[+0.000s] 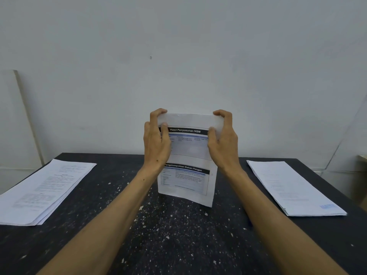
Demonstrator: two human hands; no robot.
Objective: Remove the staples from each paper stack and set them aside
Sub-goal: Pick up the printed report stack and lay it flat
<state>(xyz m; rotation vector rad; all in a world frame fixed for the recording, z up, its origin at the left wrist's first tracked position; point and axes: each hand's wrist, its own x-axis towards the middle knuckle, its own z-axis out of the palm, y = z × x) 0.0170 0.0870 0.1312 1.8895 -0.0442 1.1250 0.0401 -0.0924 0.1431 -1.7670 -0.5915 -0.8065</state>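
Note:
A printed paper stack (187,175) with black slide headings is held upright above the middle of the dark table (178,235). Its top edge is folded toward me. My left hand (156,141) grips the top left corner, fingers curled over the edge and thumb on the front. My right hand (223,143) grips the top right corner the same way. The stack's lower edge hangs just over the table. A tiny speck near the top edge may be a staple; I cannot tell.
A pile of printed sheets (43,193) lies on the left side of the table. A second pile of pale sheets (294,189) lies on the right side. A white wall stands right behind the table. The tabletop is black with white flecks.

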